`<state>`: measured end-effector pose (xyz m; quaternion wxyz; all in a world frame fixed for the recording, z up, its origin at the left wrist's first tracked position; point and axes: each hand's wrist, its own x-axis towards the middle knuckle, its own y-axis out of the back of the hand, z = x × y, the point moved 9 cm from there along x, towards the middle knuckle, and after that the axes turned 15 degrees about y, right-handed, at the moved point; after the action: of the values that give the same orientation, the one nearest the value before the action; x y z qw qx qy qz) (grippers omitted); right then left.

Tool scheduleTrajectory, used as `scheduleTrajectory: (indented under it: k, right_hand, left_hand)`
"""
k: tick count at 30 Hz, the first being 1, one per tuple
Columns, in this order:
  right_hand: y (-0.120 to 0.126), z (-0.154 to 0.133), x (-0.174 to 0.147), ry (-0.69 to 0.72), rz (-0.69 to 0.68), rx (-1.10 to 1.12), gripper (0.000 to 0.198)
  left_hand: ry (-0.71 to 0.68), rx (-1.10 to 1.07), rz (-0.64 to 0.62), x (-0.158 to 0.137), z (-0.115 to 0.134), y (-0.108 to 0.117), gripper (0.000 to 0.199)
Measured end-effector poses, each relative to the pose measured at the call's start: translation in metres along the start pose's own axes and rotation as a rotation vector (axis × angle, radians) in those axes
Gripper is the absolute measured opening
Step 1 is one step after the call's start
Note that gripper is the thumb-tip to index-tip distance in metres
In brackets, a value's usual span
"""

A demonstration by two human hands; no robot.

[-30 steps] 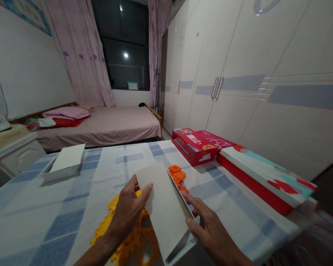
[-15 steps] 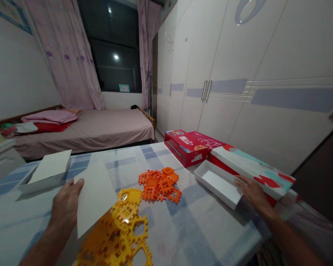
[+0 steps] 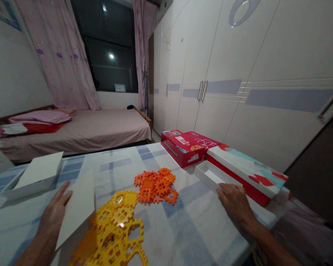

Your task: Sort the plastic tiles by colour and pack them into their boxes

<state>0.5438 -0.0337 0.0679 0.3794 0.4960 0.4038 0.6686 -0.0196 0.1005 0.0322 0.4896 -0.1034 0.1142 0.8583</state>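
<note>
My left hand (image 3: 52, 212) is at the left edge of a white card-like panel (image 3: 79, 207), which stands tilted. Its thumb and a finger show at that edge; the other fingers are hidden. Beside the panel lies a pile of yellow notched plastic building pieces (image 3: 119, 216). Farther back sits a heap of orange notched pieces (image 3: 155, 184). Over the near end of a shallow white open box (image 3: 208, 173) is my right hand (image 3: 234, 201), its fingers bent down over the rim. The hand covers much of that box.
Another white box (image 3: 36, 173), with a white panel on top, sits at the far left. Red printed boxes (image 3: 188, 146) and a red-and-white box (image 3: 246, 170) line the table's right side. A checked cloth (image 3: 194, 229) covers the table. Beyond are a bed (image 3: 111, 123) and wardrobe (image 3: 211, 122).
My left hand and the white panel have shifted left, and the hand's thumb lies less far over it. My right hand has moved from the box's outer end to over its near side.
</note>
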Motion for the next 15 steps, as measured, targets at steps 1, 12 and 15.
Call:
scheduleTrajectory:
  k: [1, 12, 15]
  right_hand:
    - [-0.001, 0.006, 0.001, -0.024, 0.007, -0.005, 0.027]
    - [0.018, -0.023, 0.036, -0.058, 0.182, 0.126, 0.040]
    - [0.001, -0.075, 0.075, 0.104, 0.071, 0.449, 0.055]
  left_hand:
    - [0.024, -0.044, -0.063, -0.002, -0.002, -0.006, 0.042]
    - [0.265, -0.441, -0.341, -0.017, -0.010, -0.027, 0.040]
    - [0.288, -0.455, -0.345, -0.019, -0.010, -0.028, 0.042]
